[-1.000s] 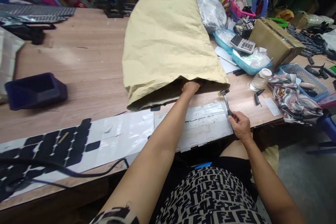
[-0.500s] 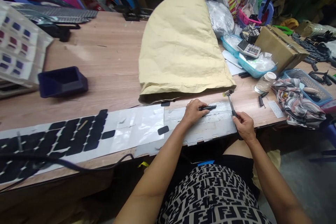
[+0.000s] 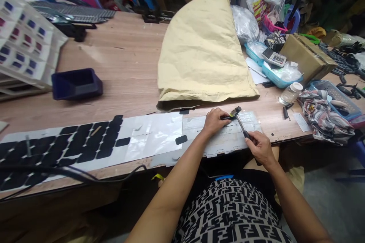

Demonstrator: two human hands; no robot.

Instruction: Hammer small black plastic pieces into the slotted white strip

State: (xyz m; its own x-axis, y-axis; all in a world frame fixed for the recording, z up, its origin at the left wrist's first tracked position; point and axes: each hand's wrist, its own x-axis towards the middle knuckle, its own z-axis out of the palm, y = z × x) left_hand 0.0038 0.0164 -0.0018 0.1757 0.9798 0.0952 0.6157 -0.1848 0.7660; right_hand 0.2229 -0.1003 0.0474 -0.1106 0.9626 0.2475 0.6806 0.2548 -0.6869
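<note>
My left hand (image 3: 214,120) is closed on a small black rod-like piece (image 3: 227,117), holding it flat on a long white sheet (image 3: 159,136) at the table's near edge. My right hand (image 3: 258,147) grips the handle of a small hammer (image 3: 238,118). The hammer's head rests right at the tip of the black piece. Just behind both hands lies a big tan paper sack (image 3: 203,51) with its open end facing me.
Black pads (image 3: 71,148) cover the sheet's left part, and one loose pad (image 3: 181,139) lies near my left forearm. A dark blue tray (image 3: 75,83) sits left. Baskets, a calculator (image 3: 274,57), a cardboard box (image 3: 308,55), a jar and a cloth crowd the right. A black cable (image 3: 85,174) runs along the front edge.
My left hand came out of the sack with the black piece and set it on the sheet. The hammer head swung left onto the piece's tip.
</note>
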